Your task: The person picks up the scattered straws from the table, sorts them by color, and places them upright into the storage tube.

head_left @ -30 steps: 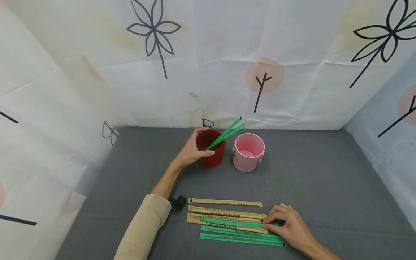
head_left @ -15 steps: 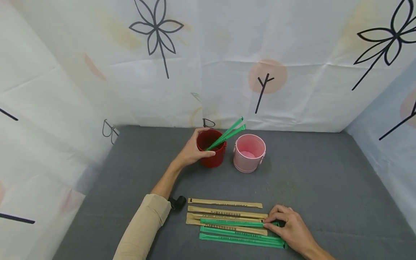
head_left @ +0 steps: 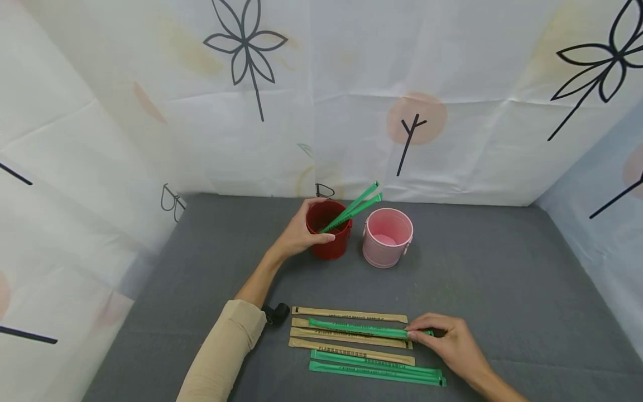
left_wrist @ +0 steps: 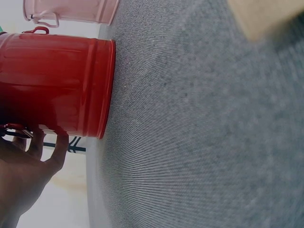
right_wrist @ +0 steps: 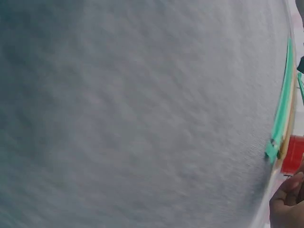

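One green packet [head_left: 359, 329] was pinched at its right end between the thumb and fingers of the right hand [head_left: 447, 340]. It overlay the tan packets [head_left: 351, 352]; whether it was clear of them could not be told. These lay side by side, roughly parallel to the back edge of the grey table [head_left: 482, 268]. More green packets [head_left: 377, 373] lay just beyond them, away from that edge. Near the back edge, the left hand [head_left: 296, 231] gripped the red bucket [head_left: 329, 250], thumb at the rim. Two green sticks [head_left: 363, 201] leaned in it, tilted right. The pink bucket [head_left: 384, 254] stood upright just beside it.
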The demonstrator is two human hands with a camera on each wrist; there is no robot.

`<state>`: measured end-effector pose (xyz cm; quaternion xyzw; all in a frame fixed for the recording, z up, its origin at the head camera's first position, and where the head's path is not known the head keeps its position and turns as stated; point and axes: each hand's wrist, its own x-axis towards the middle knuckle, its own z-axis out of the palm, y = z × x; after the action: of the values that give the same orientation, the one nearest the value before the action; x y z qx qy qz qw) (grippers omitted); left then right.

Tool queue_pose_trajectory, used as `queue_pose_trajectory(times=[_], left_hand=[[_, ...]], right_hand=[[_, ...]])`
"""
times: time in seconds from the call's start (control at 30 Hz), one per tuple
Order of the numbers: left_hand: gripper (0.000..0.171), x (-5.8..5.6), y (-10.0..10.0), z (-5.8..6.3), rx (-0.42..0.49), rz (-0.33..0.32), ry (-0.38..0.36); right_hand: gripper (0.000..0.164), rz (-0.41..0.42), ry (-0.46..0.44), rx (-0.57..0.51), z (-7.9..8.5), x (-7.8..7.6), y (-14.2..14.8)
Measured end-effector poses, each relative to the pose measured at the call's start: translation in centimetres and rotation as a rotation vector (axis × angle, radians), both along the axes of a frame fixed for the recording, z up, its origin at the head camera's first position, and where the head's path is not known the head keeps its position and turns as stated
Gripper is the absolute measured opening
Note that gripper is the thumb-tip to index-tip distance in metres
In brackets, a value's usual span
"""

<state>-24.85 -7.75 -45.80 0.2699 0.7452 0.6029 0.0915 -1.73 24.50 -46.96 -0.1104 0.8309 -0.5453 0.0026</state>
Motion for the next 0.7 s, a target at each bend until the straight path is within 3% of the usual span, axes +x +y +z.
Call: queue_pose_trajectory(times=[0.17, 0.27, 0.47, 0.7], left_hand=[[0.083, 0.1, -0.1, -0.1, -0.008, 0.000, 0.010], [0.083, 0.5, -0.1, 0.3, -0.004, -0.004, 0.005], [0.082, 1.7, 0.0, 2.5, 0.018, -0.025, -0.002], [0.085, 0.3, 0.2, 0.4, 0.004, 0.001, 0.004]], right_hand=[[0.007, -0.041, -0.079, -0.067, 1.0, -1.0, 0.0], [0.008, -0.047, -0.053, -0.077, 1.5, -1.7, 0.0], [0.012, -0.060, 0.048, -0.032, 3.1, -3.4, 0.0], [0.014, -0.029, 0.122, -0.034, 5.1, -4.9, 0.0]])
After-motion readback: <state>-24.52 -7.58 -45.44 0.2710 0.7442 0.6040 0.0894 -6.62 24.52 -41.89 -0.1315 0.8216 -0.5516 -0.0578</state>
